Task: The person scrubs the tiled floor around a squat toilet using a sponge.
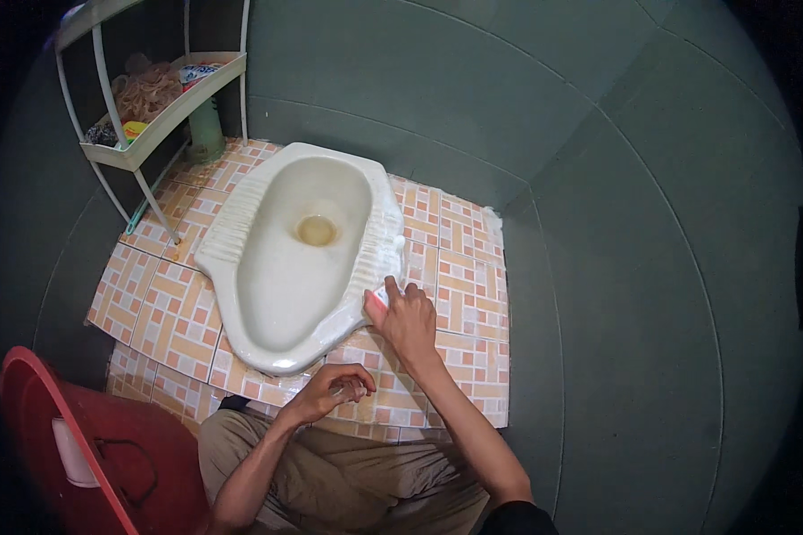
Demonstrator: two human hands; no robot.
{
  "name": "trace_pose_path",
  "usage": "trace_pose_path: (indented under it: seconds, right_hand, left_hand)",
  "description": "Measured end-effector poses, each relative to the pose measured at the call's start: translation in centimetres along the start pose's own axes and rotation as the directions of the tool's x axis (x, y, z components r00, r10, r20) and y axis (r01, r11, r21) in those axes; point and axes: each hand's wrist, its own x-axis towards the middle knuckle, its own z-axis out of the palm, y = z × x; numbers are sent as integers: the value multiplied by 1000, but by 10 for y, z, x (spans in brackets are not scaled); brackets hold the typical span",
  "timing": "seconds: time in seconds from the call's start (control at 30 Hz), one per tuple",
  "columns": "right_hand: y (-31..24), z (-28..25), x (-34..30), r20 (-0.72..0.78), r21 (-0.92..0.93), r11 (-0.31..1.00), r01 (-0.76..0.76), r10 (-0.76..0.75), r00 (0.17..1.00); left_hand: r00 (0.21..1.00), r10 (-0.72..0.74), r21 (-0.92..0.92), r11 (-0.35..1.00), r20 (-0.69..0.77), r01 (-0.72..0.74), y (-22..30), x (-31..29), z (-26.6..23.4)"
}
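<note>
Khaki trousers (330, 486) fill the near edge, below a person's two bare forearms, before a white squat toilet (285, 285) set in patterned floor tiles (473, 303). Its long axis runs from near to far, the rounded near end lying slightly left, the drain end far and slightly right. At its right rim, toward the near side, a small pink-and-white object (376, 309) shows its pink part to the left; fingers hide the rest, so its long axis cannot be told. Counted in view: one toilet with two ribbed footrests, one pink-and-white object, one red tub (165, 446) at near left with one pale piece (76, 453) at its rim, one white rack (178, 107) at far left, and one green cylinder (207, 132) beneath the rack's shelf. The right hand (406, 316) is closed around the pink-and-white object, against the rim; the left hand (330, 392), half open with fingers curled, hovers near the toilet's near end, whether holding anything one cannot tell
</note>
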Motion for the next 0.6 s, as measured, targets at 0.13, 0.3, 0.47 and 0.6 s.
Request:
trace_pose_path:
  seconds: [0.13,0.3,0.47,0.6]
  right_hand:
    - [4,0,-6,52,39,999,-5,3,999]
    - [11,24,30,94,-33,998,-46,49,994]
    - [34,72,125,95,-150,980,-129,144,985]
    - [62,115,200,5,-236,965,-115,120,993]
  left_hand:
    - [1000,8,10,1000,12,-8,-5,4,-1]
    - [1000,24,-7,1000,3,-24,1,1,-2]
    - [1000,-11,40,999,1,11,-3,3,-3]
    - [1000,7,51,999,1,-7,2,5,1]
